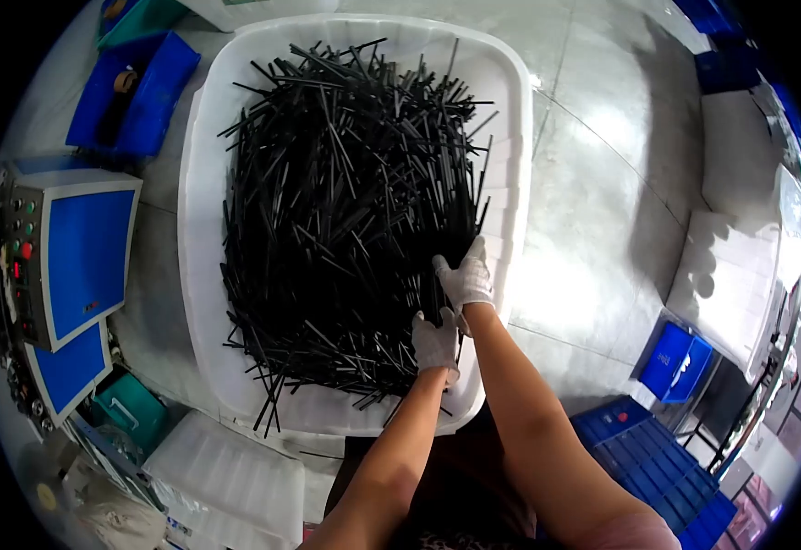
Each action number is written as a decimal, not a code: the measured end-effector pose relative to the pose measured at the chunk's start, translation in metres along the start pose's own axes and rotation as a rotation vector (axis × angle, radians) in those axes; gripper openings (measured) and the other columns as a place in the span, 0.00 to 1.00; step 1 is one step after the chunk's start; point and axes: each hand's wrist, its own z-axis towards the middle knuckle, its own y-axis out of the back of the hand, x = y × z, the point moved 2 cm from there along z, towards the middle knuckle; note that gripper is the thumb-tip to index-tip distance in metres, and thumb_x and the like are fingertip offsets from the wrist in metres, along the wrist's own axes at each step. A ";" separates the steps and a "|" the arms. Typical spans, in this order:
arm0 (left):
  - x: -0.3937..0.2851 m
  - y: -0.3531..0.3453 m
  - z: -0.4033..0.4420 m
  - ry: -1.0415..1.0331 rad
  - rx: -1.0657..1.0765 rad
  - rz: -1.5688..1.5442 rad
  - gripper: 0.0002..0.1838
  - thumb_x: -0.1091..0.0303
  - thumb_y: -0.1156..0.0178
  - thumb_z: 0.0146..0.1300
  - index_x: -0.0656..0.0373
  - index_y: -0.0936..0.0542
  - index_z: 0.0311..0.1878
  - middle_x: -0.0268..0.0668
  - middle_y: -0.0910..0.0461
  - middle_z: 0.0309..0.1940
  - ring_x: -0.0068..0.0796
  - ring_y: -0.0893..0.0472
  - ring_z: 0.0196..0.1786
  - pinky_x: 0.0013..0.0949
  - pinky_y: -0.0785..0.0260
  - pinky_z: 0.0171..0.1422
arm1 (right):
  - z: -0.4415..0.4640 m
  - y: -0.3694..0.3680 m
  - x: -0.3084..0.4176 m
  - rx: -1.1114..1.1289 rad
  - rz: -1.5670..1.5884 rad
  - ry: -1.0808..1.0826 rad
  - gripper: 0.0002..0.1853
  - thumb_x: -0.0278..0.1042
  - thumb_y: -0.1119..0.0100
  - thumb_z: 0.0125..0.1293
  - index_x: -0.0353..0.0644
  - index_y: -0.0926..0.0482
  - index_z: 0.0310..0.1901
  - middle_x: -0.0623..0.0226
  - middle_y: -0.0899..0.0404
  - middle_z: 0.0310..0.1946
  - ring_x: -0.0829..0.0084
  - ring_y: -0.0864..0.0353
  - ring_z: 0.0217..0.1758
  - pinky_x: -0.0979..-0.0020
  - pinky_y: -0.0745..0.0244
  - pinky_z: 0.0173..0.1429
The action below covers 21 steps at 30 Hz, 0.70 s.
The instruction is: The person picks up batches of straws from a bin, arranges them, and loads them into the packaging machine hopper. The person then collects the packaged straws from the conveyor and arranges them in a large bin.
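Observation:
A large heap of thin black sticks (345, 202) fills a white tub (515, 119), some of them poking over its rim. Both of my hands wear pale gloves and are at the lower right part of the heap. My left hand (435, 344) touches the sticks near the tub's near right corner, thumb and fingers apart. Just above and to the right, my right hand (467, 278) lies at the heap's right edge, its thumb apart from the fingers. Its fingertips meet dark sticks, and I cannot make out whether it grips any.
A blue bin (135, 92) holding a tape roll stands at upper left. Below it is a control box (89, 252) with buttons. White containers (226, 472) are at lower left, blue crates (639, 458) at lower right, and a small blue bin (675, 362) at right.

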 end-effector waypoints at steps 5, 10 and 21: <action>-0.047 0.030 -0.020 0.112 -0.036 -0.142 0.31 0.41 0.44 0.55 0.67 0.25 0.40 0.43 0.21 0.33 0.37 0.21 0.36 0.37 0.30 0.39 | 0.040 -0.016 -0.008 0.189 0.189 0.086 0.40 0.46 0.40 0.59 0.44 0.48 0.67 0.51 0.34 0.59 0.58 0.33 0.61 0.67 0.37 0.64; -0.044 -0.003 -0.005 -0.078 -0.407 0.130 0.44 0.53 0.37 0.49 0.73 0.43 0.63 0.59 0.31 0.50 0.55 0.31 0.56 0.42 0.40 0.63 | 0.048 -0.012 -0.018 0.062 0.379 -0.004 0.45 0.63 0.34 0.47 0.34 0.36 0.58 0.50 0.24 0.48 0.57 0.23 0.49 0.65 0.26 0.54; -0.020 -0.027 0.032 0.251 -0.191 -0.028 0.33 0.70 0.46 0.56 0.66 0.44 0.65 0.55 0.29 0.52 0.51 0.28 0.55 0.41 0.34 0.60 | 0.034 -0.032 -0.016 0.675 1.077 -0.036 0.33 0.45 0.33 0.53 0.38 0.32 0.58 0.60 0.25 0.50 0.65 0.26 0.53 0.67 0.33 0.59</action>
